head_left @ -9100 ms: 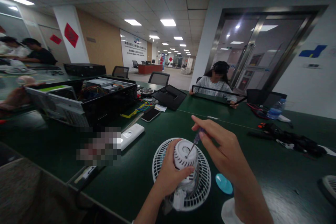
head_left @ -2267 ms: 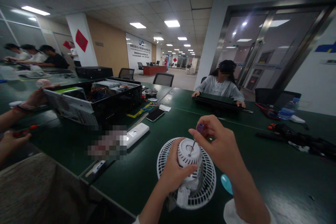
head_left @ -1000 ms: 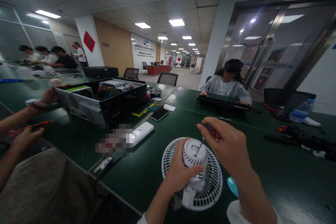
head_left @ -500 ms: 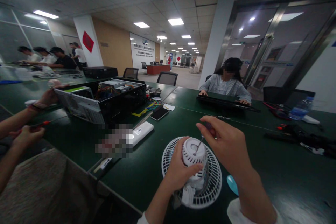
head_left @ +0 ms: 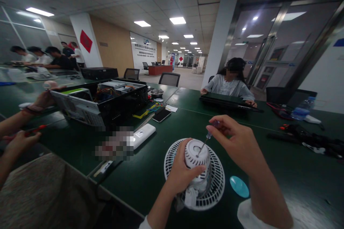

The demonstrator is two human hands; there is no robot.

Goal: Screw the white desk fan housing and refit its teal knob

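A white fan (head_left: 215,195) lies grille-down on the green table, its rounded motor housing (head_left: 197,146) facing up. My left hand (head_left: 181,173) is wrapped around the housing's left and near side, thumb across the front. Above and to the right, my right hand (head_left: 231,137) pinches the clear purplish handle of a screwdriver (head_left: 209,135). The screwdriver slants down to the left, and its tip meets a small hole in the top of the housing. Whether a screw sits in that hole is too small to tell. Beside the grille lies a light-blue oval disc (head_left: 239,186).
To the left stands an opened computer case (head_left: 122,102), with a co-worker's hands and a red screwdriver near it. A white power bank (head_left: 144,136) and a phone (head_left: 161,115) lie between. Across the table a person holds a dark flat panel (head_left: 228,103); a water bottle (head_left: 303,109) stands right.
My right hand has lifted slightly around the screwdriver, showing more of its handle. The tip stays at the housing. The blue disc is less covered by my right arm; the view has shifted a little.
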